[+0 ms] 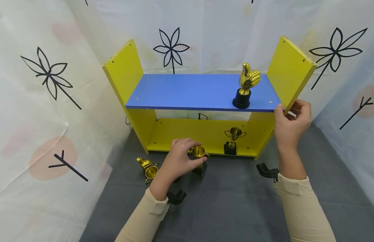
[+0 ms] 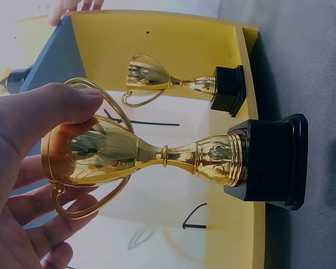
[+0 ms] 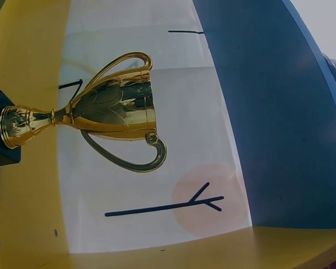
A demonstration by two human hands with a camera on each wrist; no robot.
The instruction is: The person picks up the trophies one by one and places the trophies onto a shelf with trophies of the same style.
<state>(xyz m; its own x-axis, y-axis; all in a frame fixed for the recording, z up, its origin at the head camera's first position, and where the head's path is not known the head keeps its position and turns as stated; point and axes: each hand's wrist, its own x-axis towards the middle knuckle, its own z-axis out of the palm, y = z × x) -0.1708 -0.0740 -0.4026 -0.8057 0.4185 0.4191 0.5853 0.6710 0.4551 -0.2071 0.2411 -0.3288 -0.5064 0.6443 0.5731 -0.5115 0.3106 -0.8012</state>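
In the head view my left hand (image 1: 182,156) pinches a gold trophy cup (image 2: 168,157) near its rim and handles, between thumb and fingers. The trophy's black base (image 1: 200,169) is upright, in front of the lower board of a yellow and blue shelf (image 1: 187,90). My right hand (image 1: 291,126) grips the front edge of the shelf's right side panel (image 1: 293,70), thumb in front and fingers curled round the outside. A second trophy cup (image 3: 115,106) stands on the lower board at the right. Above it, a gold thumbs-up trophy (image 1: 246,82) stands on the blue board.
Left of my left hand, another trophy cup (image 1: 151,172) and a gold figure trophy (image 1: 144,163) are on the grey floor cloth (image 1: 223,208), their lower parts partly hidden. A white patterned sheet (image 1: 211,37) hangs behind and at both sides.
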